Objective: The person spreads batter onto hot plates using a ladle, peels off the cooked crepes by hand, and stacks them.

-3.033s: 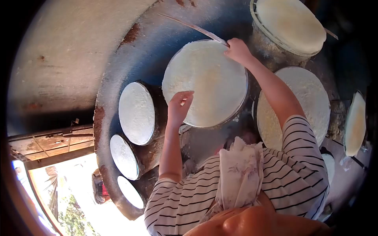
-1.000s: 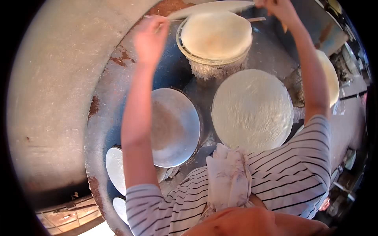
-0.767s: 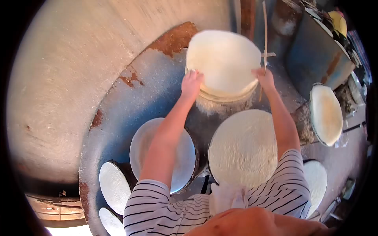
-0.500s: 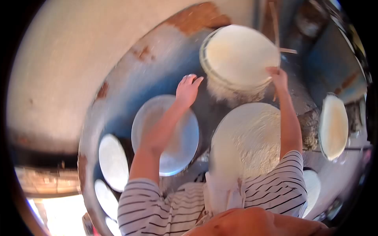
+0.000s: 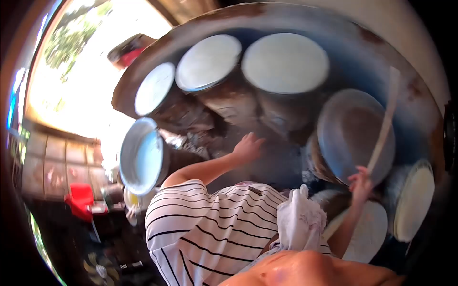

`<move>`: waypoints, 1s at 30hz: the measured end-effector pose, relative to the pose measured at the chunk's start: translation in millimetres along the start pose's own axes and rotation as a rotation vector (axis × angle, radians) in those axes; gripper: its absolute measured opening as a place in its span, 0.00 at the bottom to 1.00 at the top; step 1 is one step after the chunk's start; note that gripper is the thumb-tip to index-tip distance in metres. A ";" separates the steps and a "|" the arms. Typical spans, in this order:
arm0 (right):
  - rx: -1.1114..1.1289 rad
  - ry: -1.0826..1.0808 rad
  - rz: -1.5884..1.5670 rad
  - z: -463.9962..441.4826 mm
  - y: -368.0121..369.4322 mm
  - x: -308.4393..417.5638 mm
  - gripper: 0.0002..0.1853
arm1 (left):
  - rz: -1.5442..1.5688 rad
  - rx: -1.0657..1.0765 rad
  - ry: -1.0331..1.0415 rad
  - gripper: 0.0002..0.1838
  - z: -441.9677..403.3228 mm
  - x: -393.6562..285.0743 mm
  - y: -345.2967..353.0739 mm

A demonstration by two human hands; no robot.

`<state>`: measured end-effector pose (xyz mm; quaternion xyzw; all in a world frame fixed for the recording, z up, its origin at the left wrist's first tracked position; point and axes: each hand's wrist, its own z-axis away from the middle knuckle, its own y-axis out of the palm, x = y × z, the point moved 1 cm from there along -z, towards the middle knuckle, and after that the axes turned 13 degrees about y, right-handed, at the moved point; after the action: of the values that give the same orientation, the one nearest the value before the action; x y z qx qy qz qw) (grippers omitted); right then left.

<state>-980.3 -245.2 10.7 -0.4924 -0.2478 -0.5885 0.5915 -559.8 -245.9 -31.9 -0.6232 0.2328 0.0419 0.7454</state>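
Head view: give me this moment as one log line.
right hand: holding stick | left hand: nothing visibly held | griddle behind stick: bare

white shirt (image 5: pixel 214 224) with black stripes; pale, faintly patterned neckcloth (image 5: pixel 303 214)

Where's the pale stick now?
Head view, right side: the pale stick is in the right hand, slanting up across the bare grey pan as seen from here.

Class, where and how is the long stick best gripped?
Probably at its near end, from the wearer's side, where the right hand holds it: the stick is thin and slants away, leaving its far end free.
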 end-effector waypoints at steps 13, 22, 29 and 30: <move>0.807 -0.179 0.451 98.4 426.0 44.9 0.10 | 0.696 -0.892 -1.460 0.30 246.1 447.4 -85.4; 1.042 -1.027 1.230 209.1 742.5 112.0 0.11 | 1.009 -0.866 -1.305 0.29 371.5 455.0 -36.2; 1.022 -1.031 1.605 314.8 875.9 47.4 0.08 | 1.471 -1.170 -1.222 0.26 483.3 474.7 -6.3; 0.986 -1.085 1.595 322.3 873.8 38.9 0.08 | 1.492 -1.114 -1.202 0.25 478.2 483.8 -12.4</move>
<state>-59.3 -136.3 -83.1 -0.4143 -0.2942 0.4266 0.7483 15.2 94.9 -158.9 -0.4526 0.0987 0.8751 0.1401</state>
